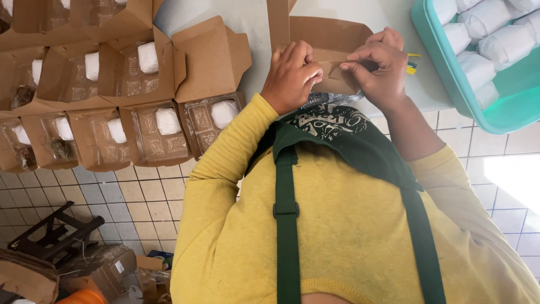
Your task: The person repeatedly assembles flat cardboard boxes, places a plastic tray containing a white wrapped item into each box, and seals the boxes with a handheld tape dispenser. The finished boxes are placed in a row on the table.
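My left hand (289, 76) and my right hand (378, 67) both pinch the near edge of a flat brown cardboard box (326, 36) that lies unfolded on the grey table (242, 14). The fingertips meet at a folded flap at the box's near edge. I wear a yellow long-sleeved top and a green apron over a patterned cloth.
Several open brown boxes (152, 129) with clear trays and white wrapped bundles stand in rows at the left. A teal tub (467, 90) of white wrapped bundles sits at the right. Tiled floor lies below, with cardboard scraps (95, 273) and a dark frame at bottom left.
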